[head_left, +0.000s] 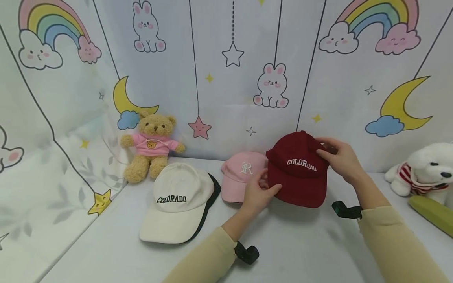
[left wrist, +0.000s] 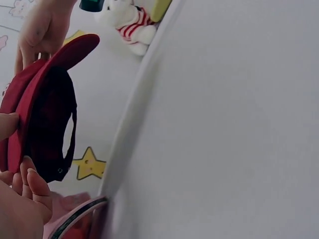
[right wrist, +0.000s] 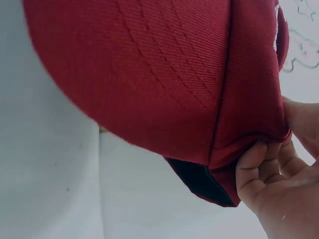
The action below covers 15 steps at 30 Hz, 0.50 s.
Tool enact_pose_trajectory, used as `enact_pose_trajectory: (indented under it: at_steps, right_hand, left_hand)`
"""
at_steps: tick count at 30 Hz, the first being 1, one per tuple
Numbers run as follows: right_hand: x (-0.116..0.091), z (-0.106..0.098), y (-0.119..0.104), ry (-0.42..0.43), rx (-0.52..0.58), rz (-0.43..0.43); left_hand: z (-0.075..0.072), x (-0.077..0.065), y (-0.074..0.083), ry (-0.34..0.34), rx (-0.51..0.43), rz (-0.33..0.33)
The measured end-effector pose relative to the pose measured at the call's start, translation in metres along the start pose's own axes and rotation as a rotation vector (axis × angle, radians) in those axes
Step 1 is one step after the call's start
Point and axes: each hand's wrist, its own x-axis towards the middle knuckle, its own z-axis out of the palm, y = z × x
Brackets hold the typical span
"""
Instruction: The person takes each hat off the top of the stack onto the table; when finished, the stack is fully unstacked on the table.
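A dark red cap (head_left: 297,169) with COLORADO lettering is held up above the white table between both hands. My left hand (head_left: 257,192) pinches the edge of its brim, thumb on top and fingers beneath. On the other side, my right hand (head_left: 337,157) grips the crown's side, the fabric folded between thumb and fingers in the right wrist view. The cap's dark inside and back strap (left wrist: 67,144) face the left wrist camera. Just behind my left hand, a pink cap (head_left: 235,177) with a white R sits on the table, partly covered by the red one.
A white COLORADO cap (head_left: 177,216) with a dark edge behind it lies to the left. A teddy bear (head_left: 152,145) in a pink hoodie sits at the back left. At the right are a white plush dog (head_left: 429,169) and a green object (head_left: 431,214). A patterned curtain (head_left: 226,98) hangs behind.
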Motion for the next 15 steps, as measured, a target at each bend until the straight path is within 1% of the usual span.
enact_pose_trajectory:
  at_steps: [4, 8, 11, 15]
  right_hand:
    - [-0.004, -0.005, 0.01, 0.0, -0.008, 0.037]
    - [-0.008, -0.007, 0.02, -0.019, -0.033, 0.074]
    - [-0.011, -0.004, 0.03, -0.045, -0.044, 0.096]
    - [-0.013, 0.002, 0.04, -0.088, -0.045, 0.12]
  left_hand:
    - [0.013, -0.005, -0.004, -0.021, -0.004, -0.037]
    - [0.023, -0.01, -0.007, -0.049, 0.002, -0.057]
    - [0.026, -0.012, -0.009, -0.064, 0.018, -0.095]
    - [0.026, -0.015, -0.009, -0.076, 0.042, -0.153]
